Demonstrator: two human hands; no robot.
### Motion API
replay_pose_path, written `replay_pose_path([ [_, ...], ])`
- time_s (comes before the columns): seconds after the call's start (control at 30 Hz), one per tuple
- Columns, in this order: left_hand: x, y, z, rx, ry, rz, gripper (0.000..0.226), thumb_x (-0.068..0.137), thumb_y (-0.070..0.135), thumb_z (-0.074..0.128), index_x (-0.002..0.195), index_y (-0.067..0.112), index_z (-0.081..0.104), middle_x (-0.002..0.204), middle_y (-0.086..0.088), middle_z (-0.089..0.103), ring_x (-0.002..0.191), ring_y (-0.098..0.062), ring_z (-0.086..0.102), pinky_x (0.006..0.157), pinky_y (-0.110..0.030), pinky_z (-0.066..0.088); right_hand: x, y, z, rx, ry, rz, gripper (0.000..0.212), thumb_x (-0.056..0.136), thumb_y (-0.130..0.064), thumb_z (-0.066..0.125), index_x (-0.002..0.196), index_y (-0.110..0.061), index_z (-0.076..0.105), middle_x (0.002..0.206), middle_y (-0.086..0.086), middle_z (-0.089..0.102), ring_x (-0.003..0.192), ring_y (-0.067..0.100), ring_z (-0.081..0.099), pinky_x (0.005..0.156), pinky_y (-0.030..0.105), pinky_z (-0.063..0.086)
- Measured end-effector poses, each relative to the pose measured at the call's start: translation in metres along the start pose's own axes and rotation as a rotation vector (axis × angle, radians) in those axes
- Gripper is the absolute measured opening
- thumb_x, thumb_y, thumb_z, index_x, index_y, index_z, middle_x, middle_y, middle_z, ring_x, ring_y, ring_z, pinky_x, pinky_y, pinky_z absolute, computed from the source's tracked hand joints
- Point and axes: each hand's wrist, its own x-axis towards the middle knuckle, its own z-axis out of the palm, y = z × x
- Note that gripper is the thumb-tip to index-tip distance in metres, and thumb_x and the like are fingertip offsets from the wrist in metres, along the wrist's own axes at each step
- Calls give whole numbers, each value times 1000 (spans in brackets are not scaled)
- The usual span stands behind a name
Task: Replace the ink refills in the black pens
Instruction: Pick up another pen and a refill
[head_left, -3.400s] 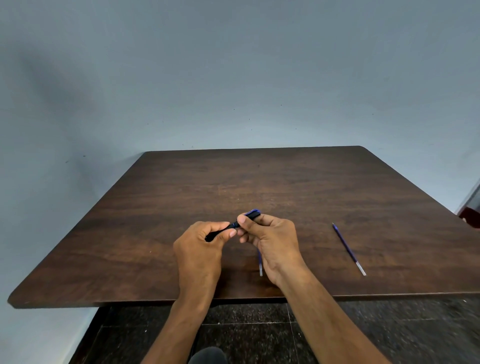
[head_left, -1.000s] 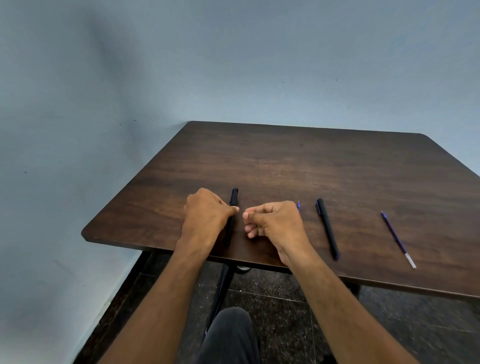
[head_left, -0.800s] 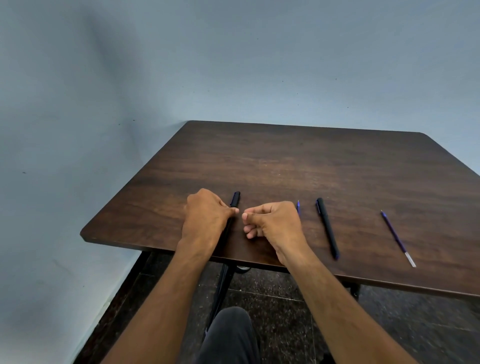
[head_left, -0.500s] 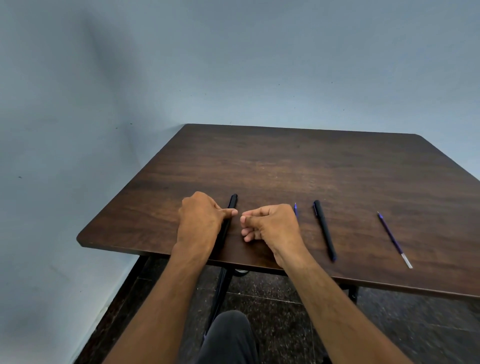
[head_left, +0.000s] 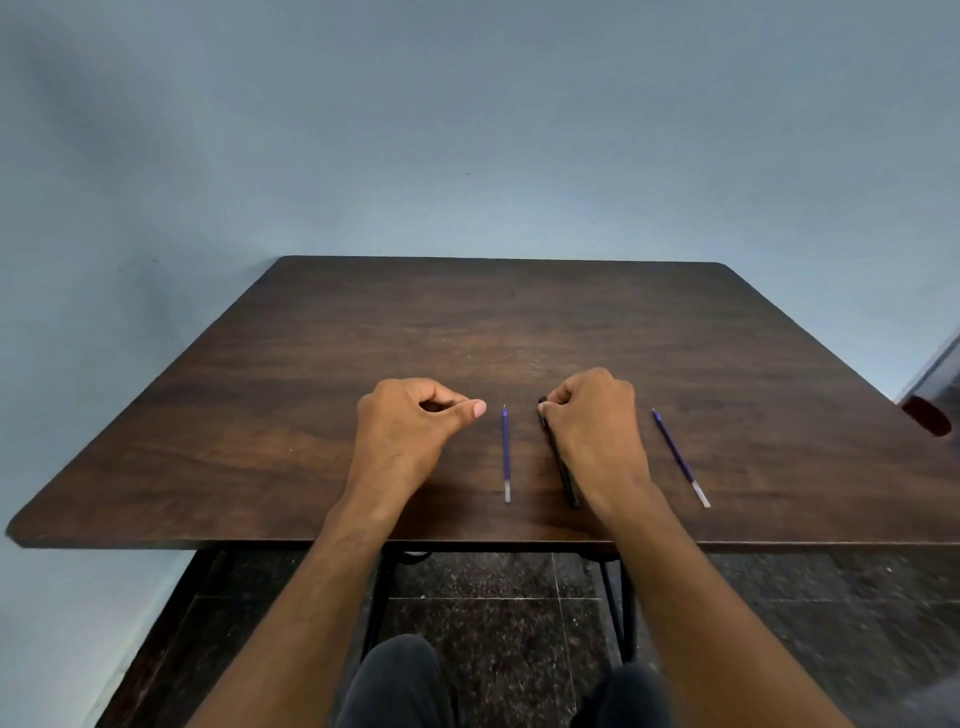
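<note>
Since half a second ago the right hand (head_left: 597, 426) has gone over to the black pen (head_left: 563, 475) at about 5 o'clock on the table (head_left: 519, 322), and the left hand (head_left: 405, 431) has let go of the other pen, which I cannot see now. Its fingers are loosely curled and hold nothing. The right fingers are curled over the pen's far end; whether they truly pinch it I cannot tell well. One blue refill (head_left: 505, 452) lies between the hands, a second refill (head_left: 679, 457) at 4 o'clock, apart from the pen.

I judge the pen light, stiff and smooth (it may roll away easily). Better to hold the barrel in the middle. The refills are thin and can bend, so take them near the tip.
</note>
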Motion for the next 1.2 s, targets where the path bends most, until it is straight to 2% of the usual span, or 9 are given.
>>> replay_pose_path([
  [0.23, -7, 2, 33, -29, -99, -1, 11, 76, 41, 82, 76, 30, 80, 62, 20, 71, 54, 9, 60, 55, -15, 45, 0, 12, 2, -182, -70, 98, 41, 86, -32, 80, 68, -13, 49, 79, 9, 58, 86, 35, 65, 64, 34, 44],
  [0.37, -13, 2, 46, -68, -125, -3, 7, 78, 38, 81, 75, 32, 80, 61, 18, 72, 51, 11, 58, 53, -16, 48, 1, 10, 5, -204, -78, 77, 22, 90, -25, 74, 92, -5, 64, 99, 16, 67, 95, 37, 65, 65, 33, 41],
  [0.47, -16, 3, 51, -94, -139, -22, 6, 79, 37, 81, 74, 33, 80, 60, 11, 72, 49, 4, 58, 53, -22, 52, 2, 12, 5, -196, -73, 64, 20, 89, -22, 72, 80, -7, 61, 74, 4, 52, 75, 28, 55, 59, 31, 39],
  [0.57, -17, 3, 53, -147, -119, -49, 9, 82, 33, 80, 73, 31, 79, 57, 10, 71, 49, 2, 58, 50, -16, 49, 2, 14, -1, -82, -79, 86, 31, 82, -27, 74, 61, -10, 59, 59, 3, 54, 58, 21, 55, 47, 27, 36],
  [0.63, -17, 6, 53, -219, -98, -84, 5, 85, 31, 77, 81, 28, 80, 63, 12, 73, 56, 3, 63, 51, -13, 49, -1, 15, -6, 27, -59, 59, 28, 78, -29, 76, 58, -11, 68, 52, 3, 64, 56, 19, 66, 49, 29, 48],
  [0.7, -15, 10, 54, -303, -97, -135, 9, 87, 30, 76, 90, 23, 81, 74, 8, 77, 63, 2, 66, 55, -13, 51, -6, 15, -10, 185, -68, 46, 22, 77, -27, 80, 62, -14, 71, 52, 2, 70, 52, 16, 71, 54, 32, 60],
  [0.8, -11, 20, 56, -498, -174, -252, 10, 88, 23, 74, 90, 15, 81, 82, -4, 79, 71, -8, 66, 71, -28, 57, -12, 14, -11, 448, -151, 79, 14, 81, -15, 80, 76, -7, 70, 58, 7, 74, 52, 19, 73, 57, 42, 65],
  [1.0, -4, 26, 59, -699, -217, -365, 16, 81, 18, 79, 88, 4, 79, 81, -12, 75, 72, -17, 66, 80, -32, 58, -17, 17, -11, 640, -192, 75, 12, 84, -12, 79, 82, -3, 71, 65, 11, 75, 52, 21, 66, 47, 32, 56],
  [1.2, -1, 27, 62, -733, -237, -408, 22, 76, 17, 80, 92, 3, 79, 92, -15, 78, 84, -24, 66, 82, -31, 58, -18, 23, -11, 659, -197, 69, 14, 93, -20, 72, 81, -14, 78, 65, 4, 74, 51, 7, 57, 44, 19, 42],
])
